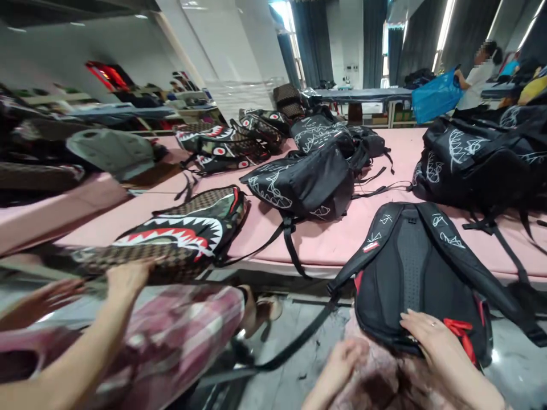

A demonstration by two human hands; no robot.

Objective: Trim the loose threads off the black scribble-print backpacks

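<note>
Where the black backpack lies: over the near edge of the pink surface, toward its right end, back panel up, lower end overhanging toward the person's lap.
Back panel: smooth black padding, rounded at the bottom, with a perforated strip down the middle.
Shoulder straps: broad, padded, matte, marked with white scribbles, spread to either side; a flat webbing strap trails down to the left.
Right hand: fingers nearly straight on the lower panel, beside the glossy red zipper pulls; whether it grips the bottom edge, I cannot tell.
Left hand: blurred, fingers bent, near the pack's lower left side; I cannot tell whether it grasps anything.
Shark-mouth backpack: brown checks, jagged white teeth, at the near edge, left; a co-worker's hand touches it.
Scribbled black backpack: soft, slumped cloth, mid-surface.
Heaps: camouflage shark-face packs toward the far edge; scribbled black bags by the right end.
</note>
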